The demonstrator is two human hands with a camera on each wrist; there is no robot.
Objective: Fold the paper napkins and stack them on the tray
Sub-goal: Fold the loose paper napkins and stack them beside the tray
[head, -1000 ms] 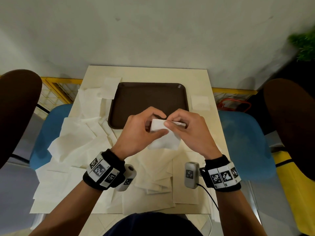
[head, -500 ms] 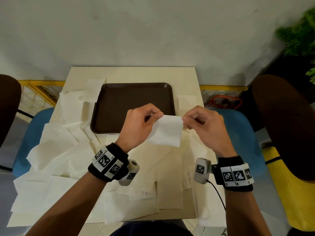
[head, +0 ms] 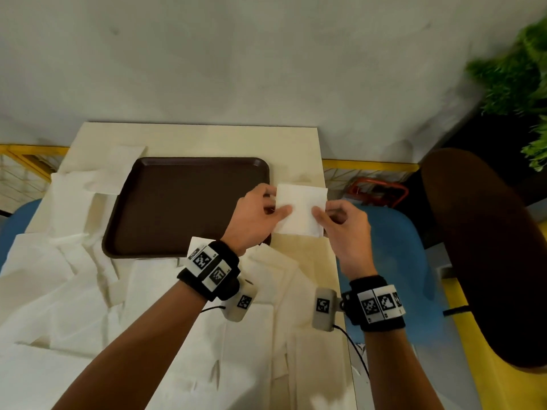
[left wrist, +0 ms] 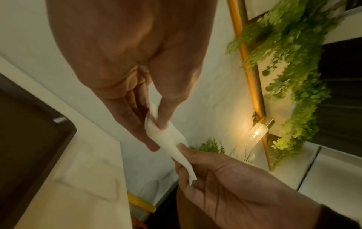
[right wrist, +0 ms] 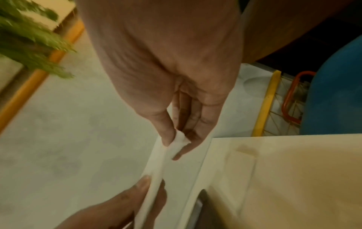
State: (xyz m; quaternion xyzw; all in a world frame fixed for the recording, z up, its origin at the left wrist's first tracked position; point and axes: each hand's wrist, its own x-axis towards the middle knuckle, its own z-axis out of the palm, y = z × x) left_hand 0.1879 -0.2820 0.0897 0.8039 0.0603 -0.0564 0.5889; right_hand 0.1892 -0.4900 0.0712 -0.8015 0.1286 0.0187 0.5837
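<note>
Brown tray [head: 183, 202] sits centre-left of the head frame on the cream table [head: 207, 137]; its floor shows bare brown, nothing in it. One loose napkin [head: 114, 184] overlaps the tray's upper-left rim. Folded napkin [head: 300, 213] is held in the air just right of the tray's right edge, above the table, centre-right of frame. Left hand [head: 254, 217] pinches its left edge, thumb on top; right hand [head: 343, 226] pinches its right edge the same way. Both hands grasping, neither released. Pile of unfolded napkins [head: 74, 306] covers the lower left and bottom of the head frame, spilling past the table edge.

Left wrist view: napkin seen edge-on, a thin white strip [left wrist: 172, 144] between thumb and fingers of both hands; tray corner [left wrist: 39, 139] at left; also a lit wall lamp [left wrist: 258, 133] and hanging green plants [left wrist: 293, 62] at right, the lamp out of the head frame. Right wrist view: a small flat napkin [right wrist: 239, 170] lying on the table right of centre, hidden behind the held one in the head view; a red-framed wire basket [right wrist: 291, 99] and blue chair [right wrist: 336, 93] at right.
</note>
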